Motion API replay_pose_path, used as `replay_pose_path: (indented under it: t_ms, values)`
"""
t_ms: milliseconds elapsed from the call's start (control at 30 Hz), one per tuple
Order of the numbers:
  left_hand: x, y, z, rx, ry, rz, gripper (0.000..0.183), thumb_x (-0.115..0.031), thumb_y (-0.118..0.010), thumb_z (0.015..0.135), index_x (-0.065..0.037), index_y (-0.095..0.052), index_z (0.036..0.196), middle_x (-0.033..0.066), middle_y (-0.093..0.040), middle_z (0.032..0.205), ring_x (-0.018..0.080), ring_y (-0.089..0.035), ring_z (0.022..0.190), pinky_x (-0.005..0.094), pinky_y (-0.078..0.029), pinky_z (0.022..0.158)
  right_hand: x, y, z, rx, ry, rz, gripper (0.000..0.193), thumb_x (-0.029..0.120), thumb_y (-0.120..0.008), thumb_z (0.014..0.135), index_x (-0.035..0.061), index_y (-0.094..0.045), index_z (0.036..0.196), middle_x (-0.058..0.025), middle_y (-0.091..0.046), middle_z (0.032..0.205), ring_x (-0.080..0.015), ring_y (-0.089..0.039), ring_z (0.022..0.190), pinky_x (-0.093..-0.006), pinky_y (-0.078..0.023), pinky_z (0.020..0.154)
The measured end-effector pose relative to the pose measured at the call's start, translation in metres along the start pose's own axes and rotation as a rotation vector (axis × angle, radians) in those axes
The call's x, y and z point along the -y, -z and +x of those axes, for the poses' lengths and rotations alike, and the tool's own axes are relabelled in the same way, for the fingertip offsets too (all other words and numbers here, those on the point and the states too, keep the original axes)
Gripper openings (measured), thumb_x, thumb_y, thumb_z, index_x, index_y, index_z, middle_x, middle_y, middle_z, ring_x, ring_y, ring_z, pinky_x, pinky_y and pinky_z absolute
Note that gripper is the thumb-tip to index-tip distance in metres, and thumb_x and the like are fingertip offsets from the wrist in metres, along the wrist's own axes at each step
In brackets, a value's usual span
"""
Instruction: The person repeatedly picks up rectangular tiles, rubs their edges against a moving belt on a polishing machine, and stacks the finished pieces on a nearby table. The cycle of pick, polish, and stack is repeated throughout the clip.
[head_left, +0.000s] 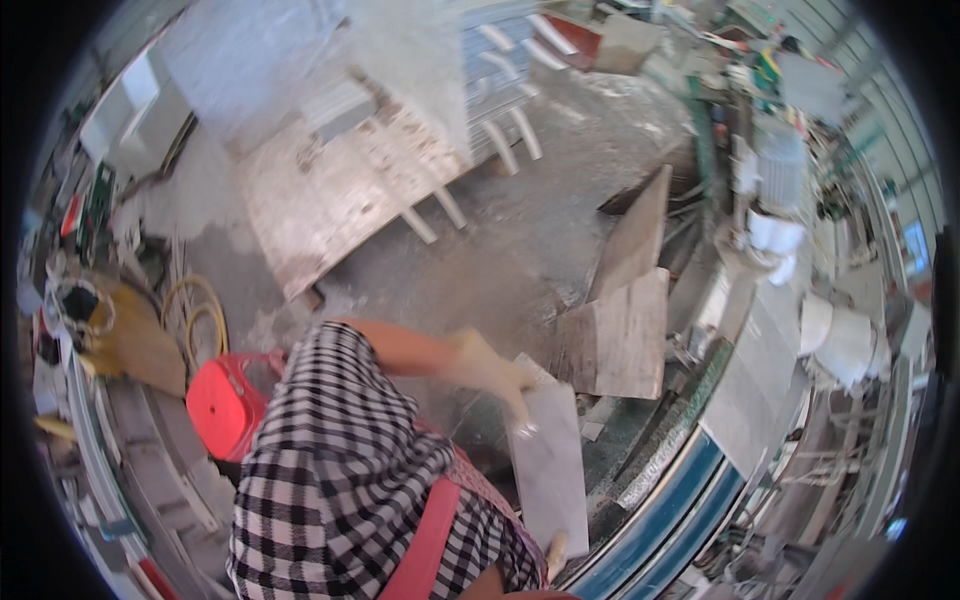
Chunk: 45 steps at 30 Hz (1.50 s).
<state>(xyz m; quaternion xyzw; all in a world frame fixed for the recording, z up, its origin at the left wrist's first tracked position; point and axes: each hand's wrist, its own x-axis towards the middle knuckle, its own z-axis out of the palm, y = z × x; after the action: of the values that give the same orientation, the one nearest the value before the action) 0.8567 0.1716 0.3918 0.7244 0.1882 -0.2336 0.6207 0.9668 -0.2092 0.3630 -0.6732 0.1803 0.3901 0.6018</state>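
Observation:
A pale grey rectangular slab [553,470] lies lengthwise in front of me, close beside my body. My left hand [495,378], blurred by motion, reaches across in its checked sleeve and grips the slab's far end, with fingers over the edge. At the near end, my right hand [556,553] shows only in part, its fingers against the slab's edge. The rest of my right hand is hidden behind my clothing. A green-edged machine bed [680,420] runs along the right of the slab.
Worn wooden boards [625,335] lean beyond the slab. A low wooden platform [350,200] carries pale strips and a block. A red plastic stool [222,405] and a yellow hose [205,320] are at left. Blue rails [660,520] run at lower right.

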Motion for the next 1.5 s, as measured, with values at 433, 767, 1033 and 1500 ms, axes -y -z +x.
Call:
replay_pose_path:
  t_ms: [433,767,1033,1500]
  values:
    - [0.252,0.123,-0.352,-0.778,-0.057,-0.915,0.072,-0.027,-0.086,0.074,0.003,-0.058,0.133,0.0136,-0.065,0.127,0.0248,-0.058,0.119,0.0374,-0.044,0.103,-0.018,-0.476,-0.04,0.786,0.05,-0.601,0.054,0.03,-0.069,0.089,-0.0023,-0.055,0.131,-0.0121,-0.065,0.117,-0.0233,-0.062,0.105,-0.0365,-0.05,0.091]
    - [0.325,0.174,-0.411,-1.272,0.035,-1.084,0.079,-0.018,-0.083,0.073,0.004,-0.046,0.14,0.0151,-0.063,0.125,0.0261,-0.06,0.114,0.0358,-0.047,0.096,-0.011,-0.711,-0.025,1.084,-0.039,-0.73,0.051,0.019,-0.072,0.086,-0.0006,-0.057,0.131,-0.0109,-0.066,0.122,-0.0209,-0.063,0.109,-0.0339,-0.049,0.093]
    - [0.32,0.347,-0.413,-1.228,0.105,-1.136,0.073,-0.008,-0.082,0.072,0.005,-0.048,0.135,0.0147,-0.066,0.116,0.0256,-0.063,0.107,0.0367,-0.052,0.087,0.031,-0.875,0.028,1.252,0.037,-0.83,0.05,0.019,-0.069,0.09,0.0019,-0.056,0.135,-0.0079,-0.062,0.131,-0.0199,-0.056,0.121,-0.0335,-0.043,0.102]
    - [0.355,0.497,-0.384,-1.047,0.128,-1.122,0.052,-0.009,-0.082,0.074,0.007,-0.062,0.12,0.013,-0.07,0.108,0.0223,-0.065,0.1,0.0349,-0.049,0.09,0.077,-0.953,0.062,1.039,-0.067,-0.743,0.053,0.024,-0.069,0.091,0.0026,-0.055,0.137,-0.0089,-0.061,0.132,-0.0191,-0.055,0.122,-0.0329,-0.04,0.105]
